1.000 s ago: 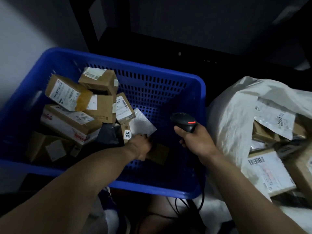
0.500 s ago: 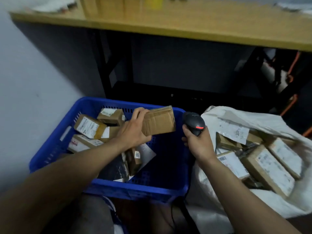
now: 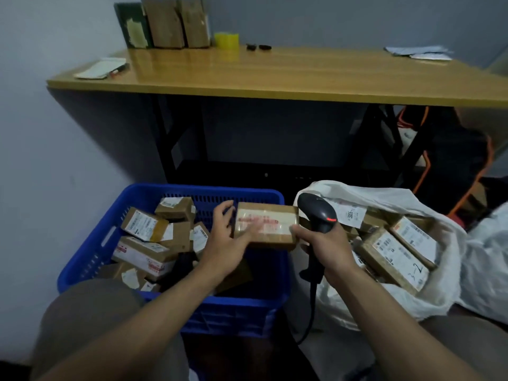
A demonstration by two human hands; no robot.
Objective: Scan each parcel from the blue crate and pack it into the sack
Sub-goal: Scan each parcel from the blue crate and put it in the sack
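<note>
blue crate on the floor at left, loose parcels heaped toward its left wall. left hand grips the left end of a labelled brown parcel, fingers curled round it, label up, over the crate's far right corner. right hand wrapped round the black scanner, scanner head just beside the parcel's right end. white sack at right, mouth open, boxes inside.

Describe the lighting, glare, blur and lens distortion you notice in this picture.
Head view: dim, bluish light; glare on the table; motion blur smears the label on the parcel in the left hand; the scanner in the right hand is sharper; the wide lens enlarges the near forearms; deep shadow under the table.
</note>
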